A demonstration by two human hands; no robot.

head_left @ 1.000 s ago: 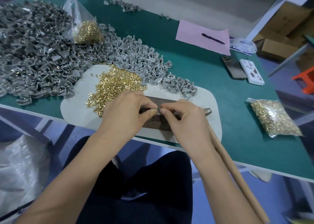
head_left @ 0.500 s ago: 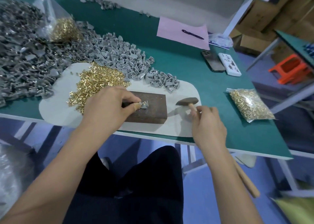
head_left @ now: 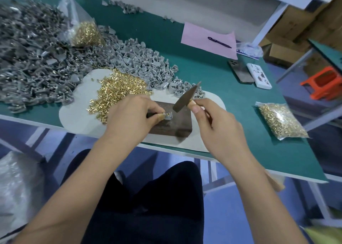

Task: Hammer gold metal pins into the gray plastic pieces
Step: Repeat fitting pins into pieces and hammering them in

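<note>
My left hand (head_left: 129, 117) pinches a small gray plastic piece (head_left: 169, 116) with a gold pin in it, holding it on a dark metal block (head_left: 175, 121). My right hand (head_left: 214, 125) grips the wooden handle of a hammer just below its dark head (head_left: 186, 98), which is raised and tilted above the block. A loose heap of gold pins (head_left: 118, 90) lies on the white mat (head_left: 77, 114) left of the block. A large pile of gray plastic pieces (head_left: 46, 66) covers the table's left side.
Two clear bags of gold pins (head_left: 281, 121) (head_left: 85, 32) lie at the right and back left. A pink paper with a pen (head_left: 209, 40), a phone (head_left: 239, 70) and a white device (head_left: 259, 76) sit at the back right of the green table (head_left: 231, 99). An orange stool (head_left: 323, 82) stands beyond.
My right hand left the plastic piece, took the hammer from the mat and lifted its head above the block. My left hand keeps holding the piece on the block.
</note>
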